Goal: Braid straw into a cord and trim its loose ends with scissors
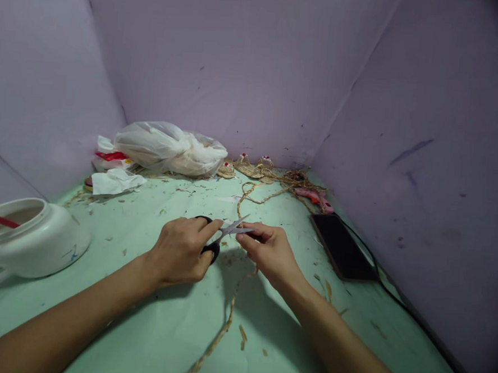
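One straw-coloured fibre cord [230, 316] crosses the green tabletop [151, 338], probably light, flexible and prone to fraying. The right hand [273, 253] pinches it, suitably beside the blades; the left hand [184, 247] grips black-handled scissors [231, 229], blades parted.

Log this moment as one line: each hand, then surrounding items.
left hand: holding scissors, blades apart | right hand: pinching braided cord near blades | around: phone, white pot, plastic bag

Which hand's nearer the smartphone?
Right. The right hand is to the left of the smartphone; the left hand, holding scissors, is farther left.
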A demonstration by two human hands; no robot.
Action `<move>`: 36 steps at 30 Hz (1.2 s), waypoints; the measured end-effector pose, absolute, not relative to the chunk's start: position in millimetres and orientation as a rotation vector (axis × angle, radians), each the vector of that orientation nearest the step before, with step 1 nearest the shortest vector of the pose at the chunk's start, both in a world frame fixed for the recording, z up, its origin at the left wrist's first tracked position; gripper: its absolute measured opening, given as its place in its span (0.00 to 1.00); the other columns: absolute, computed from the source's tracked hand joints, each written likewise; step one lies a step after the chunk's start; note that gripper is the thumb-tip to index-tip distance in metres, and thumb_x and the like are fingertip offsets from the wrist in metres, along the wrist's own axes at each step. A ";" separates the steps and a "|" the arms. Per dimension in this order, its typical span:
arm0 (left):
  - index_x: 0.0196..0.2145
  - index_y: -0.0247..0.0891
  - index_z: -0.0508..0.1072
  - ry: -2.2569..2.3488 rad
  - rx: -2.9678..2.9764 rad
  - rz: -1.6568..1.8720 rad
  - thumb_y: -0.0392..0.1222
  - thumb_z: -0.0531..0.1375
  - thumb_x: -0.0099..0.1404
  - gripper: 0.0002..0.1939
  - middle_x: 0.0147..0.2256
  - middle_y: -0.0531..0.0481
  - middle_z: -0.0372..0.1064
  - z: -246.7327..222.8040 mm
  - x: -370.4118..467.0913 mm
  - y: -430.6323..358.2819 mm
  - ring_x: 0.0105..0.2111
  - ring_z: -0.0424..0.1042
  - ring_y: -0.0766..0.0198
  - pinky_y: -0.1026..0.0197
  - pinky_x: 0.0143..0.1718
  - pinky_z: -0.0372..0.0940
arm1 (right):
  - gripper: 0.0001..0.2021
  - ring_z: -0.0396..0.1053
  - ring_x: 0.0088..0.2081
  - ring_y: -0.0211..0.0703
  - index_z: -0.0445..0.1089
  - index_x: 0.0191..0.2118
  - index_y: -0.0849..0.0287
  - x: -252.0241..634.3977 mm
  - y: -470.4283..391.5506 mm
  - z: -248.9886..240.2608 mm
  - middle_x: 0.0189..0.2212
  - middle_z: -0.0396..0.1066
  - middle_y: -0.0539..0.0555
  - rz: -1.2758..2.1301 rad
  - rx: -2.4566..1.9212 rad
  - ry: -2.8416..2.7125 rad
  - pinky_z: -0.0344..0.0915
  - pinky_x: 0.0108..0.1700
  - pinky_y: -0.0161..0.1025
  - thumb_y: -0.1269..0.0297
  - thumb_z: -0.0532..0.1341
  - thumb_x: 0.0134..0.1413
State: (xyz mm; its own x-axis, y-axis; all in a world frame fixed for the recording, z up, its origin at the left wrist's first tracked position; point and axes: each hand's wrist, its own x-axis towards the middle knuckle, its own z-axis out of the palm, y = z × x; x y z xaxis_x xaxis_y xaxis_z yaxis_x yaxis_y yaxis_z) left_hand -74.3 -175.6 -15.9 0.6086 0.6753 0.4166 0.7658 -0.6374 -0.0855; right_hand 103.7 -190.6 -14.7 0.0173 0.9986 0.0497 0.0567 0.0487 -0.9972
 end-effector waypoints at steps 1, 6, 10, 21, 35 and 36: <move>0.49 0.37 0.64 -1.162 -2.578 -0.518 0.39 0.52 0.52 0.24 0.31 0.47 0.69 -16.1 -74.4 -175.3 0.29 0.69 0.56 0.56 0.29 0.61 | 0.09 0.55 0.20 0.31 0.76 0.29 0.59 103.6 -190.6 -14.9 0.23 0.70 0.49 1.142 -1.218 -1.257 0.52 0.22 0.31 0.69 0.60 0.38; 0.50 0.36 0.63 -1.118 -2.606 -0.501 0.36 0.51 0.51 0.26 0.28 0.49 0.69 -18.1 -74.7 -173.9 0.26 0.69 0.58 0.58 0.26 0.60 | 0.08 0.58 0.21 0.32 0.76 0.27 0.60 102.8 -190.7 -16.4 0.23 0.70 0.50 1.167 -1.219 -1.244 0.53 0.22 0.31 0.69 0.60 0.38; 0.51 0.35 0.62 -1.149 -2.649 -0.431 0.34 0.50 0.51 0.26 0.29 0.49 0.69 -21.8 -75.4 -171.8 0.26 0.69 0.58 0.59 0.25 0.60 | 0.07 0.58 0.21 0.31 0.76 0.25 0.60 102.4 -191.3 -16.7 0.23 0.70 0.50 1.166 -1.214 -1.243 0.53 0.22 0.31 0.69 0.60 0.38; 0.36 0.36 0.69 -1.624 -2.948 -1.242 0.35 0.54 0.53 0.12 0.23 0.54 0.67 -11.5 -71.5 -170.5 0.22 0.64 0.69 0.67 0.24 0.59 | 0.14 0.49 0.17 0.28 0.75 0.33 0.64 101.7 -190.3 -12.1 0.15 0.62 0.46 1.318 -1.269 -1.083 0.48 0.18 0.31 0.65 0.64 0.34; 0.35 0.33 0.63 -2.518 -2.686 -2.578 0.40 0.65 0.41 0.22 0.17 0.56 0.65 -19.1 -34.5 -196.8 0.18 0.64 0.70 0.68 0.19 0.59 | 0.15 0.64 0.21 0.34 0.75 0.31 0.64 89.1 -200.5 -11.7 0.21 0.71 0.52 1.516 -1.076 -0.911 0.61 0.26 0.35 0.62 0.67 0.33; 0.35 0.33 0.63 -2.512 -2.694 -2.595 0.40 0.65 0.41 0.22 0.17 0.57 0.64 -19.9 -33.5 -196.5 0.17 0.63 0.70 0.68 0.19 0.58 | 0.14 0.64 0.21 0.34 0.75 0.30 0.64 88.7 -200.5 -12.0 0.20 0.71 0.52 1.495 -1.078 -0.917 0.60 0.27 0.35 0.62 0.67 0.33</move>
State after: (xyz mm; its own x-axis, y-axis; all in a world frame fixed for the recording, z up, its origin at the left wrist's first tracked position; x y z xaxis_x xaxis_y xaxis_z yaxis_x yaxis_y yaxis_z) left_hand -33.5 -196.5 -19.9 0.2255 0.9654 -0.1305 -0.1620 0.1693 0.9722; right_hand 88.7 -200.5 -12.0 -0.0660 0.9842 -0.1646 -0.2989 -0.1769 -0.9378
